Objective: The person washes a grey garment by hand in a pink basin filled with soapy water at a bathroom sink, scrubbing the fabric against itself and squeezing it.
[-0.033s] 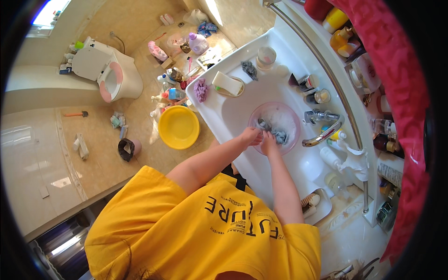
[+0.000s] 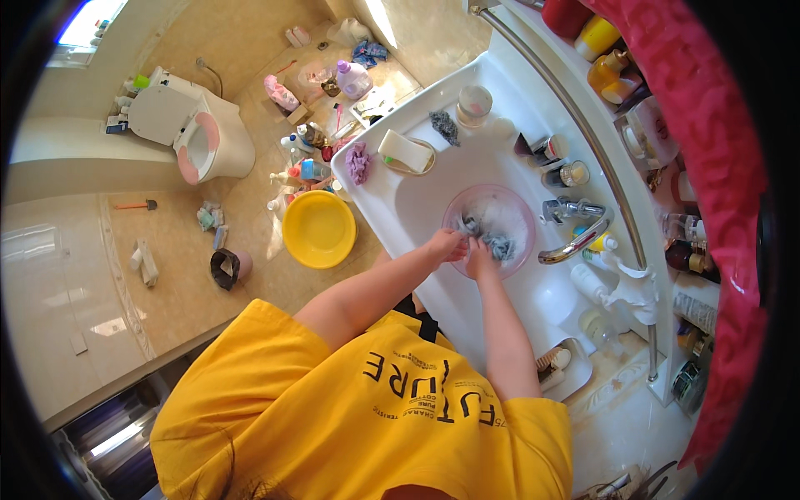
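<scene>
A wet, crumpled grey cloth [image 2: 501,247] lies in a round basin [image 2: 451,203] of thin, see-through pink plastic, amid whitish, frothy water. The basin stands inside a smooth, glossy white sink [image 2: 421,200] with a raised rim. The left hand [image 2: 450,245] is at the basin's near edge, its fingers curled in on a fold of the cloth; the right hand [image 2: 480,258] is just beside it, fingers likewise bent closed on the soft, bunched fabric, though the exact grip of the fingertips is too small to make out. Over the basin's right side reaches a curved, shiny metal tap [image 2: 575,242]. Toward the far end of the sink are a clear, round-mouthed jar [image 2: 474,106], a rough, dark grey wad [image 2: 444,127], a pale, block-shaped bar [image 2: 406,151] on an oval dish [image 2: 429,158], and a frilly purple scrunchie [image 2: 357,162] near the left rim. On the glossy beige tile floor [image 2: 275,287], a round yellow plastic tub [image 2: 320,229] sits beside the sink, with a cluster of plastic bottles [image 2: 314,169] near it. Loose yellow fabric makes up the person's shirt [image 2: 325,408].
</scene>
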Demonstrator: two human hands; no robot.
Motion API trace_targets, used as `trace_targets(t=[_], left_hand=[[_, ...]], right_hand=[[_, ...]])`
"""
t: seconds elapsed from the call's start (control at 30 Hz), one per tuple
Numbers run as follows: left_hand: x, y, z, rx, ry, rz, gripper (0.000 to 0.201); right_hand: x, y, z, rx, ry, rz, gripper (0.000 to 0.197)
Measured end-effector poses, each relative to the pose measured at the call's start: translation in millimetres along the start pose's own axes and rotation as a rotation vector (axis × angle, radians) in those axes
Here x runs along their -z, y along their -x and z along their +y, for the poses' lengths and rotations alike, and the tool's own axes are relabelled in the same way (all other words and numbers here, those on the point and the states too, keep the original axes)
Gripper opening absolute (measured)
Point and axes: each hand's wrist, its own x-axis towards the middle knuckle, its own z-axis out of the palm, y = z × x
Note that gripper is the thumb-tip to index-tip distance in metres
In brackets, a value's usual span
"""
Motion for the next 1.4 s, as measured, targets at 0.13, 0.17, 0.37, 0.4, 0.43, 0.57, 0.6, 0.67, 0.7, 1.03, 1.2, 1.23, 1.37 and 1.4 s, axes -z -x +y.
trace_targets(t=[0.13,0.17,0.37,0.4,0.43,0.57,0.6,0.67,0.7,1.03,1.2,1.23,1.37,1.4], left_hand=[[2,8,4,0.003,0.038,-0.026,0.028],[-1,13,8,0.015,0.033,-0.037,0.030],[-10,12,14,0.007,0.136,0.005,0.033],[-15,12,16,0.044,0.144,0.065,0.033],[-28,22,27,0.087,0.145,0.121,0.033],[-16,3,17,0.139,0.597,-0.344,0.035],[-14,-4,14,0.088,0.598,-0.427,0.035],[-12,-5,13,-0.015,0.536,-0.496,0.034],[-12,-3,11,-0.050,0.514,-0.482,0.034],[-35,24,18,-0.118,0.355,-0.232,0.031],[-36,22,24,-0.044,0.315,-0.061,0.031],[-35,23,25,-0.047,0.291,-0.068,0.033],[-37,33,38,-0.033,0.165,-0.007,0.039],[-36,33,39,-0.024,0.130,0.039,0.040]], right_hand=[[20,3,3,-0.142,-0.017,-0.139,0.050],[22,5,5,-0.142,0.040,0.015,0.034],[37,-7,20,0.127,-0.307,0.340,0.012],[46,0,14,0.138,-0.424,0.379,0.012],[62,12,6,0.141,-0.542,0.420,0.013],[106,61,-60,0.263,-0.823,0.451,0.012],[107,69,-74,0.303,-0.863,0.452,0.011],[103,81,-94,0.300,-0.804,0.539,0.010],[101,84,-99,0.302,-0.776,0.580,0.010],[88,39,-71,0.236,-0.637,0.765,0.014],[96,24,-49,0.079,-0.647,0.665,0.017],[90,19,-36,0.023,-0.581,0.714,0.017],[81,16,10,-0.261,-0.352,0.666,0.019],[81,17,15,-0.337,-0.309,0.588,0.020]])
